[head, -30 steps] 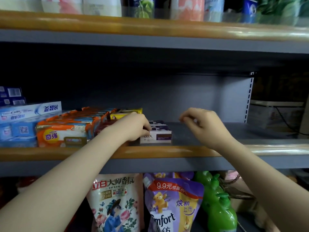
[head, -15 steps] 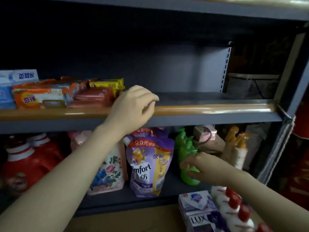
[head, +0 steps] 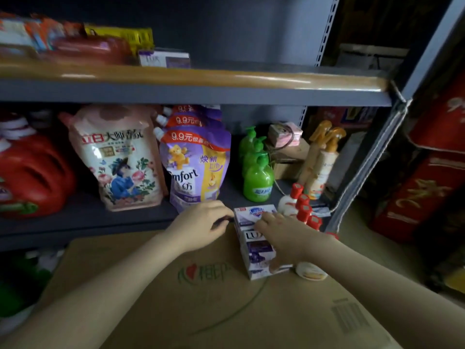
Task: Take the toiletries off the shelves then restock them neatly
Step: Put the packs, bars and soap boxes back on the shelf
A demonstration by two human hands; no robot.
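Note:
A row of soap boxes lies on a cardboard carton (head: 201,293): a white Safeguard box (head: 247,212) at the far end, then purple LUX boxes (head: 256,255). My right hand (head: 284,233) lies over the row, fingers on the Safeguard box and thumb down by the near box. My left hand (head: 203,222) has curled fingers against the Safeguard box's left edge. One LUX box (head: 164,59) stands on the upper shelf (head: 226,79) beside red, yellow and orange soap packs (head: 88,46).
The lower shelf holds red detergent jugs (head: 32,172), a floral refill pouch (head: 118,157), purple Comfort pouches (head: 196,162), green pump bottles (head: 258,182) and spray bottles (head: 324,157). Red-capped bottles (head: 303,210) and a small round tin (head: 310,272) sit right of the soap. Red boxes (head: 427,172) stand beyond the rack.
My view has dropped from the upper shelf to the carton. Both hands came down: the left left the shelf edge, and both now meet at the soap boxes.

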